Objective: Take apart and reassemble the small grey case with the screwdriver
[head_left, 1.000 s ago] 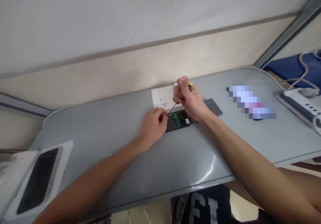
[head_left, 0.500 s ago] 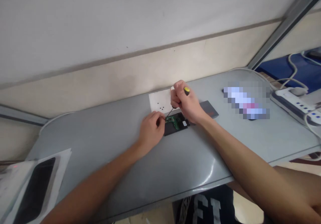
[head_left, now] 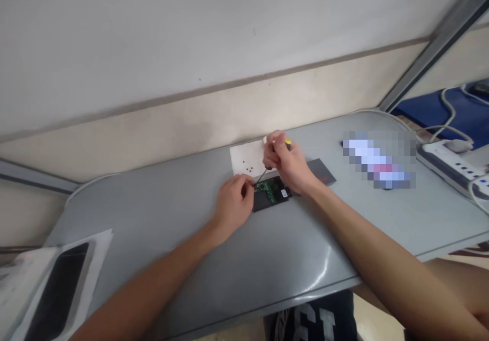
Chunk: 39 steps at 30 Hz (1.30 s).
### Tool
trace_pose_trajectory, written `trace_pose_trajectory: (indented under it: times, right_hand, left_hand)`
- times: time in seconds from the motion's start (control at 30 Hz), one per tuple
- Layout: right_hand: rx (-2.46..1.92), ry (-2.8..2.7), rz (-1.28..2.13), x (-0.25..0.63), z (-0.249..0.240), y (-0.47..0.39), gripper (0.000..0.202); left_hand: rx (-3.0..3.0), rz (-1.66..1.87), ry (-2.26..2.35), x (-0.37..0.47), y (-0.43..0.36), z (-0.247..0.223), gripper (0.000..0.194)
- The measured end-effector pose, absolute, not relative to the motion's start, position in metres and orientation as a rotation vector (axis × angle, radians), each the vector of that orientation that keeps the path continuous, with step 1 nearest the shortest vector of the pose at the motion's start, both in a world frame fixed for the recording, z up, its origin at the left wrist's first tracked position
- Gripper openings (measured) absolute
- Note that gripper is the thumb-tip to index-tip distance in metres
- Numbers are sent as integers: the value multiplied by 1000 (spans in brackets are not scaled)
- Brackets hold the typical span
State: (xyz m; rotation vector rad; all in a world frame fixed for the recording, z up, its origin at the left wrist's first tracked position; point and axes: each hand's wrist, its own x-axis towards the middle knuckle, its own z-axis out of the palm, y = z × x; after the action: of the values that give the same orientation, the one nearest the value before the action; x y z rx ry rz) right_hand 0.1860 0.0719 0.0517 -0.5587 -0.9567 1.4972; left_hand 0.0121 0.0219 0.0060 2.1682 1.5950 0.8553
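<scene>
A dark case with a green circuit board (head_left: 271,192) inside lies on the grey table. My right hand (head_left: 284,160) is closed around a screwdriver (head_left: 288,142) with a yellow-ended black handle; its thin shaft slants down to the upper left corner of the board. My left hand (head_left: 235,201) presses its closed fingers at the left edge of the case, and its fingertips are close to the screwdriver's tip. Behind the case, a white paper (head_left: 244,157) bears several tiny dark screws. A flat dark grey cover (head_left: 321,172) lies partly under my right wrist.
On the right are a phone-like object (head_left: 374,162), blurred by pixels, and a white power strip (head_left: 453,165) with cables. A black phone (head_left: 59,290) lies on papers at the front left. Behind the table (head_left: 171,193) stands a wall.
The whole view has shifted slightly, so everything sits a little lower and further right. The screwdriver's handle is tilted slightly differently in my right hand. Both hands keep their places at the board.
</scene>
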Motion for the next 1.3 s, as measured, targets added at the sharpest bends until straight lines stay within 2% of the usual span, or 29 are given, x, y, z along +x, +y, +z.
trace_pose_trajectory:
  times: [0.2,0.43,0.6,0.7,0.9,1.17,1.3]
  right_hand:
    - [-515,-877,1612,184,59,67,38]
    - [-566,-974,1467,184,51,70,50]
    - [-510,-900,1510,185,50,76,45]
    - [-496,-871,1548,189,52,75,35]
    - [-573,-947,1561,194,55,74,57]
    - [-479,-909,1619,195,49,77,38]
    - [-494,-987,1606,194,45,76,49]
  left_hand:
    - [2178,840,1578,12,21,8,20]
    - [2170,839,1569,11,22,7,20]
    - [2172,838,1586,11,21,7,19]
    - [2182,843,1574,10,21,6,19]
    - [2180,851,1559,9,22,5,20]
    - [2185,844,1574,11,23,6,19]
    - [2184,847,1571,10,23,5,19]
